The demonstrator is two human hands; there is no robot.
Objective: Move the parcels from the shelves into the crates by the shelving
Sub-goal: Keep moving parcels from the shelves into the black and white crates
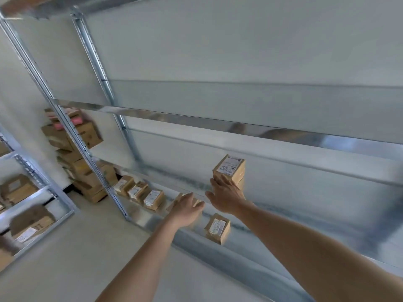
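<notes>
— At the galvanised shelving [196,119], what carries the goods, and what surrounds it?

— Steel shelf decks on slotted uprights, set against a pale wall [239,40] over a light floor [87,247]. The shelf being worked holds three labelled parcels [153,199] in a row at its left end, just inside the front upright. One labelled parcel [218,228] stands on the deck below, near the front edge. A pile of cartons [87,177] stands on the floor in the corner past the left end. A second rack [43,194] along the left side carries more cartons.

— State the position of each hand.

— Both bare arms reach forward and down to the worked shelf, side by side and close together. The right hand [226,192] is spread, fingers straight, with the palm laid flat against the near face of a tall parcel [229,168] standing upright towards the middle of the shelf, label on top. Whether that is one box or two stacked cannot be told.

— And the left?

— The left hand [187,209] lies palm down over a small parcel [197,202] at the front edge of the same shelf, just left of the tall one. Its fingers reach across the top. Motion blur hides whether they close round the box.
</notes>
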